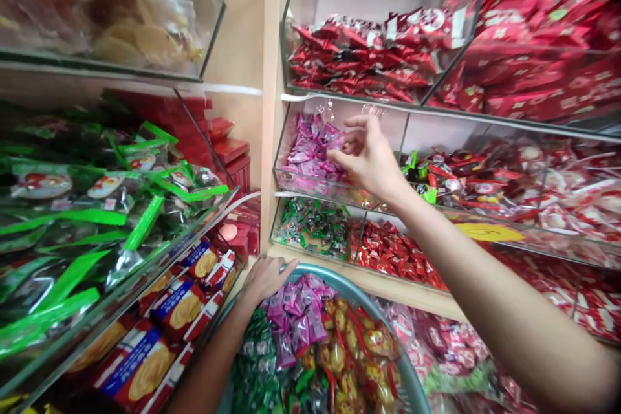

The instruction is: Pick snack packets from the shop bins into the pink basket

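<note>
Right hand: extended from the lower right of the frame on a straight forearm, wrist slightly bent, back turned to the camera. Forefinger and thumb are parted, other fingers curled; whether a packet is pinched cannot be told.

Left hand: placed at lower centre on the rim of a blue-green basin, thumb pointed right; how firmly the rim is gripped cannot be told.

Clearances: the compartment is bounded on the left by a wooden post, on the right by a clear divider, and in front by a low transparent wall. Open room is left above the packets, below the upper bin.

Pink packets: heaped loosely at the compartment's left, centre of frame, just beside the right fingertips; small, glossy, purplish-pink wrappers. Similar pink sweets are contained in the basin, between green packets and gold-and-red packets.
</note>
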A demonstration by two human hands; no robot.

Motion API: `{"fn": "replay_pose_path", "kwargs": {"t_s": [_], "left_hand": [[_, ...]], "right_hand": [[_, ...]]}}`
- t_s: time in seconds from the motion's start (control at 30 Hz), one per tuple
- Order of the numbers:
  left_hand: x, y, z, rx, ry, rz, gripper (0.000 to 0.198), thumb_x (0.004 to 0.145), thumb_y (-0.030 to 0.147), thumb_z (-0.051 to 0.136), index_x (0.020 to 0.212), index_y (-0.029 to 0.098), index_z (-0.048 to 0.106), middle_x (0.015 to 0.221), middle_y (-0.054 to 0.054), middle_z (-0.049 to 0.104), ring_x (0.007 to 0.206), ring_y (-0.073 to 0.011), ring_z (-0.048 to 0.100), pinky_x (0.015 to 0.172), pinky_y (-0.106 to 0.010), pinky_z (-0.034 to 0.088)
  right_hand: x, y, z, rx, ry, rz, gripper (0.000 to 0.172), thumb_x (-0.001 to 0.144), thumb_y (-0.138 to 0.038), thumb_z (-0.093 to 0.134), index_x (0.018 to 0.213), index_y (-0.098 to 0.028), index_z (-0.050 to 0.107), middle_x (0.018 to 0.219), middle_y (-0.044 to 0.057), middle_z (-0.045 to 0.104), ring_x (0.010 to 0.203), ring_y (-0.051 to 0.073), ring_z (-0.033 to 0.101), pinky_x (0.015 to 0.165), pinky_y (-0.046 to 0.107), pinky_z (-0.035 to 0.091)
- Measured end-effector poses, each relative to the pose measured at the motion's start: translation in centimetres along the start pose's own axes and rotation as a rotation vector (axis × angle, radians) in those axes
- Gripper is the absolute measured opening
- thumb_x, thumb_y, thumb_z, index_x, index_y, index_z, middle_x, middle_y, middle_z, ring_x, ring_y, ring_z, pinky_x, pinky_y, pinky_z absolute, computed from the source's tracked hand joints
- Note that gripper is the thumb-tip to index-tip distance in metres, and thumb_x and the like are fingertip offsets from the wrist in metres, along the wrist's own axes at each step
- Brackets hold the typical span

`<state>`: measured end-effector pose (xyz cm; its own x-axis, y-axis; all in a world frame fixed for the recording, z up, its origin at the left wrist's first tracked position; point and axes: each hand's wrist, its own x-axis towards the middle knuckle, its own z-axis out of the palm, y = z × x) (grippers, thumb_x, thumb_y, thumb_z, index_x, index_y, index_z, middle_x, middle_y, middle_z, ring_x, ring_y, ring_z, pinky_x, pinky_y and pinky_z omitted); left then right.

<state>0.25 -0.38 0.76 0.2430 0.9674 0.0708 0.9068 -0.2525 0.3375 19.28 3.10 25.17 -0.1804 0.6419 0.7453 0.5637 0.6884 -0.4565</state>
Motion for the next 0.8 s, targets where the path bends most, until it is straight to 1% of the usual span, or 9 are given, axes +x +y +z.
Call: {"fn": "replay_pose_path", "kwargs": {"t_s": [0.1,0.17,0.27,0.37,0.43,0.5,0.57,0.67,0.8], "left_hand": [[0.1,-0.2,0.2,-0.008,-0.016,-0.001,0.080,0.085,0.067,0.007,0.087,0.019,0.071,0.090,-0.013,0.073,0.093,-0.0265,0.065,0.077,-0.033,0.043],[0.2,-0.3,0.4,-0.017,-0.026,-0.008,0.081,0.086,0.067,0.006,0.088,0.019,0.071,0.091,-0.013,0.073,0.092,-0.0262,0.066,0.077,-0.033,0.043],[0.3,-0.3,0.6,-0.024,-0.025,-0.004,0.081,0.086,0.066,0.005,0.090,0.020,0.071,0.094,-0.014,0.073,0.093,-0.0269,0.066,0.076,-0.034,0.043],[0.2,-0.3,0.6,-0.026,-0.016,-0.005,0.080,0.087,0.065,0.005,0.091,0.019,0.071,0.094,-0.013,0.073,0.094,-0.0264,0.065,0.077,-0.033,0.043],[0.1,-0.3,0.5,-0.030,-0.009,-0.017,0.079,0.087,0.064,0.006,0.088,0.020,0.071,0.093,-0.013,0.073,0.094,-0.0253,0.065,0.079,-0.033,0.043],[0.0,-0.2,0.4,-0.043,-0.004,-0.025,0.078,0.087,0.064,0.007,0.086,0.020,0.071,0.093,-0.012,0.073,0.095,-0.0244,0.065,0.080,-0.032,0.042],[0.0,-0.2,0.3,-0.058,0.002,-0.020,0.077,0.088,0.064,0.007,0.087,0.020,0.071,0.094,-0.012,0.073,0.097,-0.0241,0.065,0.081,-0.031,0.042],[-0.1,-0.1,0.2,-0.059,0.008,-0.014,0.077,0.088,0.063,0.006,0.087,0.020,0.070,0.093,-0.012,0.073,0.095,-0.0246,0.065,0.079,-0.032,0.042],[-0.1,0.0,0.0,-0.059,0.007,-0.020,0.076,0.089,0.061,0.006,0.085,0.019,0.070,0.090,-0.012,0.073,0.093,-0.0250,0.066,0.077,-0.032,0.042]], "right_hand": [[-5.4,-2.8,-1.6,0.019,-0.023,-0.030,0.048,0.075,-0.026,0.065,0.116,-0.024,0.040,0.094,0.002,0.056,0.081,0.015,0.055,0.074,0.034,0.047],[-9.8,-3.3,-1.2,0.082,-0.127,0.011,0.045,0.079,-0.026,0.062,0.117,-0.025,0.039,0.099,0.002,0.056,0.085,0.016,0.056,0.077,0.035,0.047],[-16.3,-1.7,1.6,0.058,-0.383,0.178,0.039,0.081,-0.027,0.060,0.115,-0.024,0.043,0.100,0.003,0.058,0.091,0.018,0.056,0.080,0.035,0.047],[-20.5,0.4,5.3,-0.095,-0.600,0.357,0.034,0.078,-0.027,0.062,0.109,-0.022,0.048,0.093,0.004,0.062,0.089,0.020,0.057,0.077,0.033,0.046],[-21.8,1.0,7.6,-0.230,-0.675,0.365,0.031,0.078,-0.027,0.063,0.106,-0.020,0.052,0.096,0.005,0.063,0.094,0.023,0.057,0.079,0.034,0.045],[-22.1,1.1,9.4,-0.374,-0.686,0.308,0.028,0.077,-0.027,0.063,0.103,-0.019,0.054,0.099,0.007,0.064,0.098,0.025,0.057,0.082,0.035,0.044],[-22.1,1.1,11.0,-0.526,-0.662,0.242,0.024,0.078,-0.026,0.061,0.100,-0.018,0.056,0.095,0.008,0.065,0.096,0.027,0.058,0.080,0.038,0.045],[-22.4,1.6,12.9,-0.701,-0.596,0.120,0.020,0.079,-0.022,0.058,0.098,-0.017,0.057,0.089,0.009,0.065,0.087,0.028,0.059,0.073,0.039,0.047],[-23.2,2.8,14.3,-0.778,-0.511,0.012,0.026,0.078,-0.024,0.062,0.101,-0.016,0.058,0.085,0.009,0.063,0.079,0.027,0.058,0.064,0.039,0.047]]}}
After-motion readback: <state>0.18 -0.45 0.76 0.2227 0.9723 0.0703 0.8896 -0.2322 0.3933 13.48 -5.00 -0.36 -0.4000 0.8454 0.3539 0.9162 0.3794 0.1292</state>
